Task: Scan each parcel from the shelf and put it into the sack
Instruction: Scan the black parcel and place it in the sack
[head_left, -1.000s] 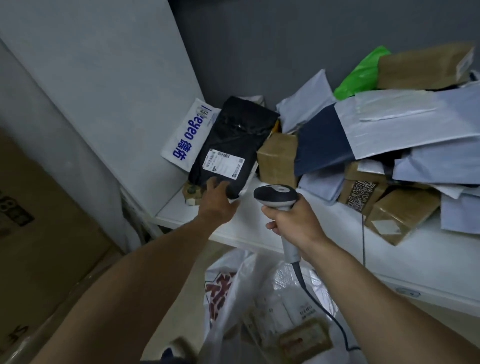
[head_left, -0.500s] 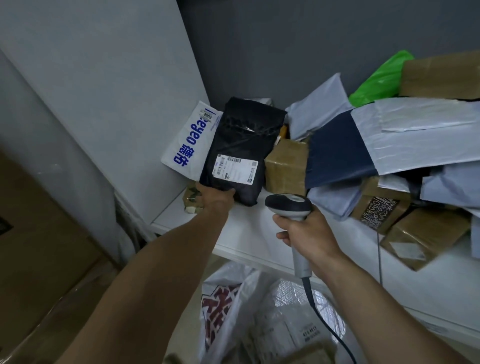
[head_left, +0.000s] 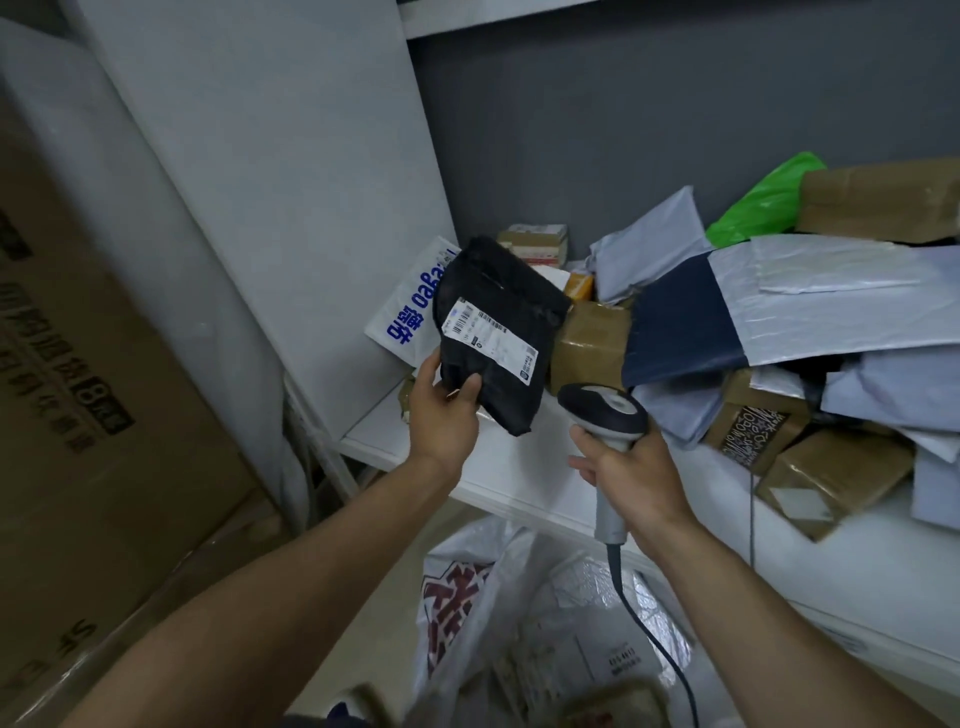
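We see a big cardboard carton (head_left: 78, 389) filling the left side, and to its right the white shelf (head_left: 519, 478), whose right half carries a heap of parcels (head_left: 831, 291): grey mailers, brown taped boxes, one green bag. Below the shelf's near edge the white sack (head_left: 467, 597) gapes, with packets inside. Over the shelf's left end the black parcel (head_left: 498, 332) is held tilted, its white barcode label (head_left: 491, 338) facing us; whether its lowest corner touches the shelf we cannot tell. The left hand (head_left: 441, 415) grips its near-left corner, thumb curled over the front. The right hand (head_left: 631, 475) is clenched round the handle of the scanner (head_left: 605, 410), whose head sits just right of the parcel, apart from it.
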